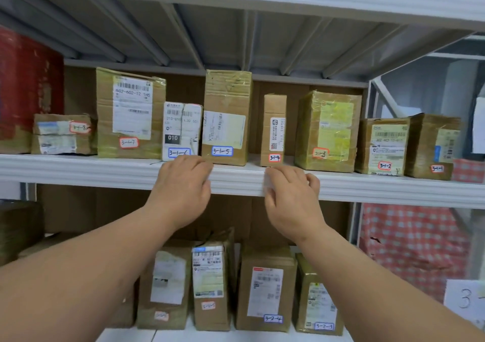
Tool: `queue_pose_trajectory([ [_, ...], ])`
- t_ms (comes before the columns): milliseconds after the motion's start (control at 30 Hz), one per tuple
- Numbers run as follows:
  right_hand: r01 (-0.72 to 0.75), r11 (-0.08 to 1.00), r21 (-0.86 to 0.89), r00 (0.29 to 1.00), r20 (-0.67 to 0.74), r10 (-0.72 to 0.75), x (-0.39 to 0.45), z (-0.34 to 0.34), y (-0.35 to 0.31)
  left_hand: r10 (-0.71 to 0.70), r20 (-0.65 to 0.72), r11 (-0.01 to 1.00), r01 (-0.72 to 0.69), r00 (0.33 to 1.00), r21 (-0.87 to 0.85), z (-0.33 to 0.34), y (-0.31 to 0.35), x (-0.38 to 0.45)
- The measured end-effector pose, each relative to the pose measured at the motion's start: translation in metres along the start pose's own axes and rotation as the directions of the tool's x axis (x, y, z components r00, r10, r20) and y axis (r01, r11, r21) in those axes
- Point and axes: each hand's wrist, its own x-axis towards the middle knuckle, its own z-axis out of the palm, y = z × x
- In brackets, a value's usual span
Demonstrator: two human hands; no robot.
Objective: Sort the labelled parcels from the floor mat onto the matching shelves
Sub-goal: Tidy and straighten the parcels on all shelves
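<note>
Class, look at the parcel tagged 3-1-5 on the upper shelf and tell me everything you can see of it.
The parcel 3-1-5 is a tall brown cardboard box wrapped in clear tape, standing upright on the white upper shelf. A pale shipping label sits on its front, with a blue-bordered handwritten tag below. The left hand is at the shelf edge just before it; contact is unclear.

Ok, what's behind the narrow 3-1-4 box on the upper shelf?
Behind the 3-1-4 box only the brown backing board shows, above and on both sides of it. The box itself covers the shelf space directly behind it, so nothing there can be confirmed.
</note>
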Motion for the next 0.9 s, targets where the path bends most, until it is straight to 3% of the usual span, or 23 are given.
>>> queue_pose_trajectory([
  [433,0.018,1.0,0.006,1.0,-0.017,-0.018,0.024,0.024,-0.082,0.078,0.016,0.997,-0.078,0.997,-0.009,-0.008,-0.079,-0.007],
  [900,0.184,0.983,0.022,0.981,0.064,-0.185,0.06,0.044,-0.14,-0.065,0.034,0.99,0.06,0.997,0.129,-0.027,-0.127,-0.008],
])
